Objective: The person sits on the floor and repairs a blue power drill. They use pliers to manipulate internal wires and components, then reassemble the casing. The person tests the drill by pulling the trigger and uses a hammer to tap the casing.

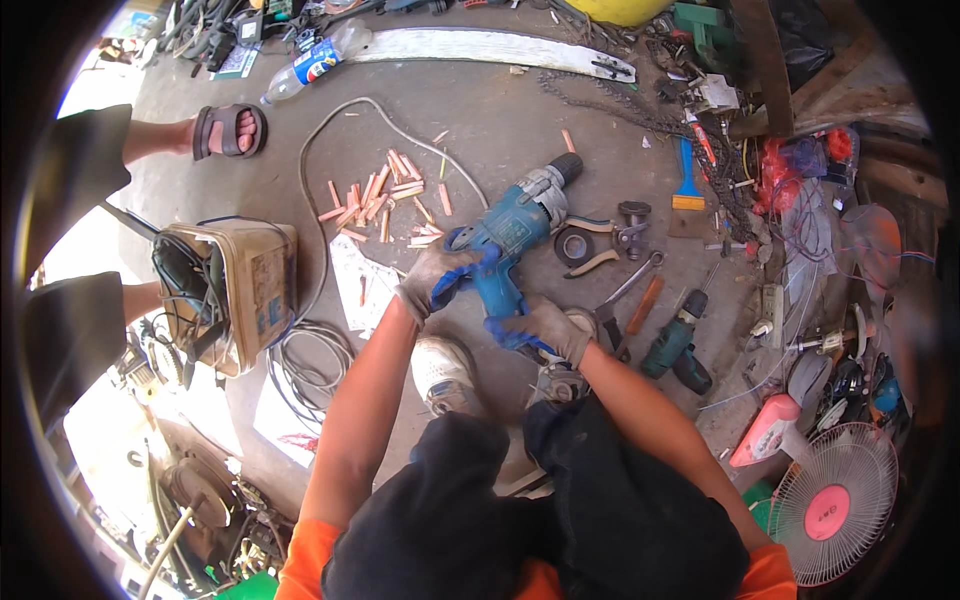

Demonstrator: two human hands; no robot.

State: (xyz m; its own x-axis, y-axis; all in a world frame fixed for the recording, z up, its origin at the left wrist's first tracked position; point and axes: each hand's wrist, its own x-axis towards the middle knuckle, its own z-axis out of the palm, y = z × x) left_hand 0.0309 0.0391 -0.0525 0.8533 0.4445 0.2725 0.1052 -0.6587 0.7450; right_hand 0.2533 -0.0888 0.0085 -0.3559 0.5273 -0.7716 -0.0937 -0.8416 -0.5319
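Observation:
I squat over a large teal power drill [520, 215], held tilted with its dark chuck away from me. My gloved left hand [450, 270] grips its body. My gloved right hand [535, 330] is wrapped round the lower handle. A grey cord [360, 99] loops on the floor beside several short pale wooden pieces [380, 195]. Pliers [590, 262], black tape [572, 247], a wrench [630, 285], a wooden-handled tool [645, 305] and a smaller green drill [680, 340] lie to the right.
Another person's sandalled foot [228, 130] is at upper left, near a bucket [260, 290]. A plastic bottle [300, 72] and long white bar [470, 46] lie at the back. Clutter, a blue scraper [687, 175] and a pink fan [827, 510] crowd the right.

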